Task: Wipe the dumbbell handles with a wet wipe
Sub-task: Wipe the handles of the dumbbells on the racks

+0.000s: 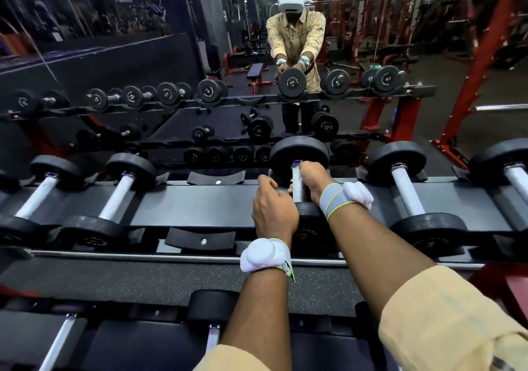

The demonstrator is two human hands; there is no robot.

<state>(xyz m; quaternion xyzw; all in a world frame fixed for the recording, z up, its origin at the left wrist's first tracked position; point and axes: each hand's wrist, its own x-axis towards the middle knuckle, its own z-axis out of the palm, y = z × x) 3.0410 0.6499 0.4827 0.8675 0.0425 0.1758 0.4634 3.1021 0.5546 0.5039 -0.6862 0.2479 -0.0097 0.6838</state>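
Observation:
A black dumbbell (pixel 299 153) with a knurled steel handle (pixel 298 185) lies in the top tier of the rack (pixel 200 205), in front of me at centre. My right hand (pixel 311 179) reaches in from the right, and its fingers wrap round the handle. My left hand (pixel 273 207) sits just left of the handle's near end, knuckles up and fingers curled downward. Whatever is under its fingers is hidden. No wet wipe shows in either hand. Both wrists carry white strapped devices.
More dumbbells lie on the same tier at left (pixel 120 193) and right (pixel 408 190). Two empty cradles (pixel 201 239) sit left of my hands. A lower tier (pixel 213 339) holds more dumbbells. A mirror (pixel 171 70) stands behind the rack, and a red frame (pixel 483 56) stands at right.

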